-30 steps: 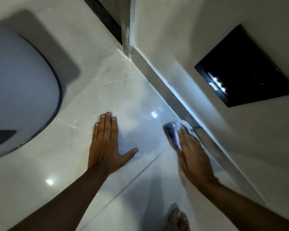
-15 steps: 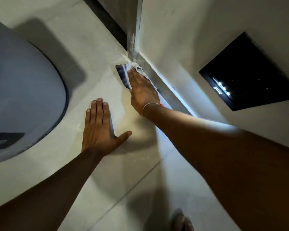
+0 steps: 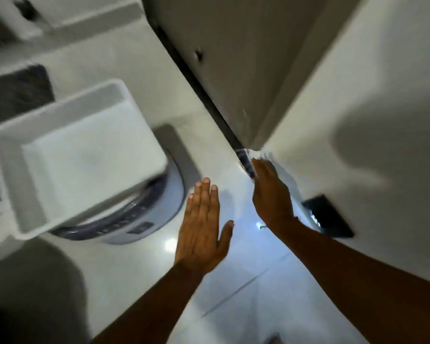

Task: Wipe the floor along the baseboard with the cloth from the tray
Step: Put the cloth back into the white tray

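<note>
My right hand [image 3: 271,194] lies flat on a small white cloth with dark blue stripes [image 3: 245,160], pressing it onto the pale tiled floor where the baseboard [image 3: 293,192] meets the wall corner. Most of the cloth is hidden under the palm; only its striped end shows past the fingertips. My left hand [image 3: 201,224] rests flat on the floor a little to the left, fingers together and thumb out, holding nothing. A white rectangular tray [image 3: 8,170] stands on a round white appliance at the left; nothing shows inside it.
The round white appliance with a dark rim [image 3: 139,219] stands on the floor left of my hands. A dark door gap [image 3: 196,83] runs along the wall beyond the corner. A black panel [image 3: 330,217] is set low in the right wall. A dark mat [image 3: 15,93] lies at far left.
My right hand swept the cloth from near me up along the baseboard to the wall corner and stays there. The view has tilted up, bringing the tray into sight. My left hand stays planted.
</note>
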`<action>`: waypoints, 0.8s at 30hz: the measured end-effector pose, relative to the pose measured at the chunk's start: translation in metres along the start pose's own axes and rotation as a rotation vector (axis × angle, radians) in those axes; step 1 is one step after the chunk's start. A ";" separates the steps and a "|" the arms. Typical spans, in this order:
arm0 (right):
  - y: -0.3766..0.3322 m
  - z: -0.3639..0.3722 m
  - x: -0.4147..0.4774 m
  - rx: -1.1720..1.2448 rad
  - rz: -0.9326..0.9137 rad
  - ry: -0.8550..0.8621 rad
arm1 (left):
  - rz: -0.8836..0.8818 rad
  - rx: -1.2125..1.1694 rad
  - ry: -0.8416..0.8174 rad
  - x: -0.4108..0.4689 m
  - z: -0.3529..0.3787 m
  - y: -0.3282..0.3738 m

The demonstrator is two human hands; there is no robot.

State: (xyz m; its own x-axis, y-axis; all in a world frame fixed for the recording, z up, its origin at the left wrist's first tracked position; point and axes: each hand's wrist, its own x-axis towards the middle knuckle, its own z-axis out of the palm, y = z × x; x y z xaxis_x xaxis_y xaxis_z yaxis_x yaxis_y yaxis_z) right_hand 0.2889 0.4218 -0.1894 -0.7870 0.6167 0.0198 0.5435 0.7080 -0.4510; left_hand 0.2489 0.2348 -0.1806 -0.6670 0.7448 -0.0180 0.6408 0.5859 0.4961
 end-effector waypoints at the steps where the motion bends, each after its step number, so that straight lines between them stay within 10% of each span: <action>1: -0.018 -0.013 0.004 -0.010 -0.038 0.022 | -0.018 -0.015 0.035 0.002 -0.023 0.005; 10: -0.220 -0.051 0.062 0.087 -0.336 -0.111 | -0.285 0.046 0.279 0.012 -0.211 -0.088; 24: -0.328 0.123 0.054 -0.105 -0.379 -0.472 | -0.477 0.282 0.099 -0.014 -0.202 -0.230</action>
State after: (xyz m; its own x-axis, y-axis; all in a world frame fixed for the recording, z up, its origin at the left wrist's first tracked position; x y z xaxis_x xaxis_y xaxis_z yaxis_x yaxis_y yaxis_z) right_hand 0.0321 0.1809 -0.1498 -0.9625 0.1131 -0.2467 0.2073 0.8930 -0.3996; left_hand 0.0338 0.0253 -0.1196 -0.9317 0.3506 -0.0949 0.3269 0.9233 0.2016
